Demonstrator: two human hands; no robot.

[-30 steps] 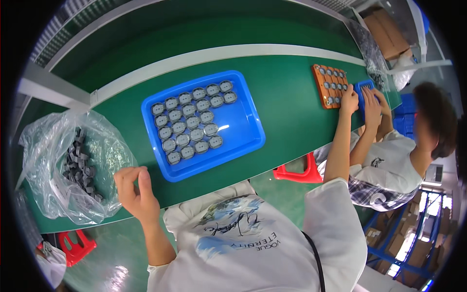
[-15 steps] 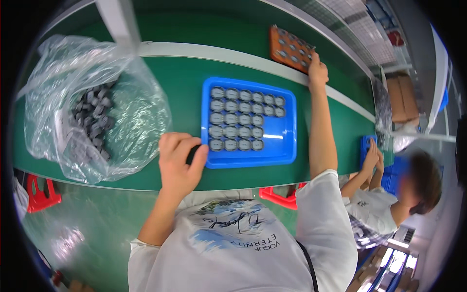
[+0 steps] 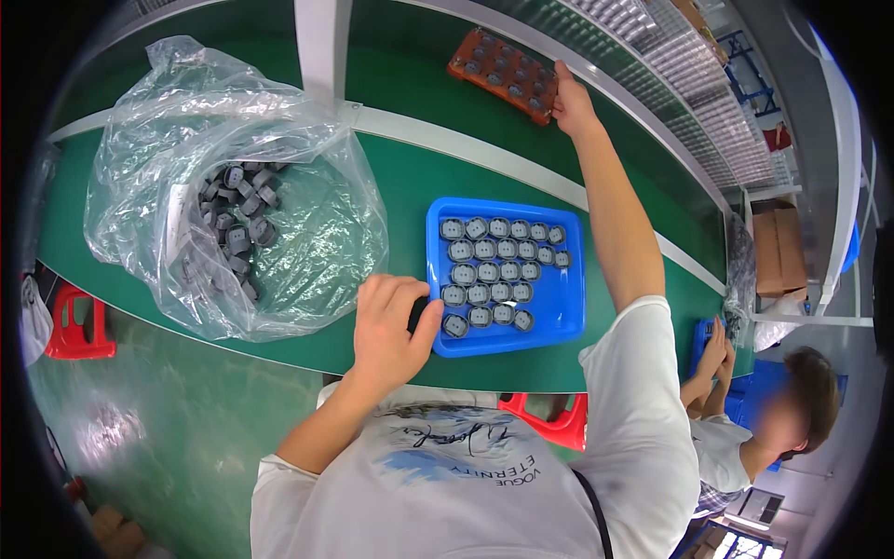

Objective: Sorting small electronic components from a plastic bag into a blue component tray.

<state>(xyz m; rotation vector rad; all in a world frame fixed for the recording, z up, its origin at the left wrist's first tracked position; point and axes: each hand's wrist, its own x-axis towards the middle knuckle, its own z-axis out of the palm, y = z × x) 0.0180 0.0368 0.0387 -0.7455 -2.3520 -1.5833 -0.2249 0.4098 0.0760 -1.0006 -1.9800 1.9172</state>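
My right hand (image 3: 574, 104) reaches to the back of the bench and grips the right end of an orange-brown block (image 3: 503, 73) with rows of round recesses. Small grey pieces appear to sit in those recesses. Closed round a black object (image 3: 417, 315), mostly hidden by the fingers, my left hand (image 3: 395, 326) rests against the left rim of a blue tray (image 3: 559, 312). Inside the tray stand several rows of grey oval plastic parts (image 3: 487, 272), filling its left side and upper part. The lower rows look slightly uneven.
Left of the tray lies an open clear plastic bag (image 3: 321, 214) with loose grey parts (image 3: 238, 238) in it. A white upright post (image 3: 321, 47) and a white rail (image 3: 466, 147) cross the green bench. A co-worker (image 3: 745, 438) sits at the right. Red stools (image 3: 79, 321) stand below.
My right hand has moved the orange-brown block farther back and left. The grey parts in the tray have shifted out of their straight rows. The whole view has turned slightly.
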